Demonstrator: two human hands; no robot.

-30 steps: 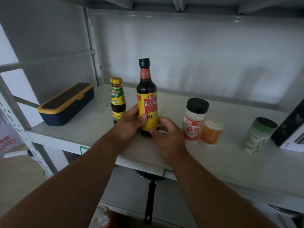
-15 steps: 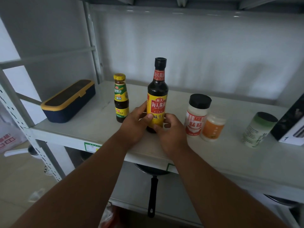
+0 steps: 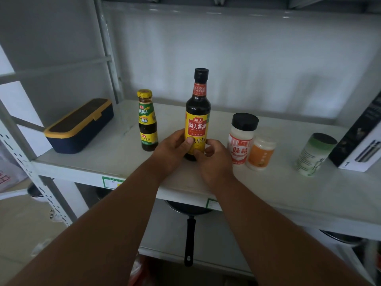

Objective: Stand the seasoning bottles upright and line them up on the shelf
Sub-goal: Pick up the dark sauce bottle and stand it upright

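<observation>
A tall dark soy sauce bottle [image 3: 198, 112] with a yellow label stands upright on the white shelf [image 3: 115, 162]. My left hand [image 3: 172, 150] grips its lower part from the left, and my right hand [image 3: 214, 159] grips it from the right. Left of it stands a small dark bottle with a yellow cap [image 3: 146, 120]. To the right stand a white jar with a black lid [image 3: 242, 137], a small orange-labelled jar [image 3: 260, 152] touching it, and farther right a green-lidded white jar [image 3: 314, 154].
A navy box with a yellow rim [image 3: 79, 125] lies at the shelf's left end. A black-and-white carton [image 3: 360, 139] stands at the right edge. A frying pan [image 3: 188, 213] sits on the lower shelf, its handle pointing towards me. A shelf post [image 3: 108, 52] rises at the back left.
The soy sauce bottle, held by both hands, has shifted a little to the right, away from the small bottle and closer to the white jar. The camera view also shifted.
</observation>
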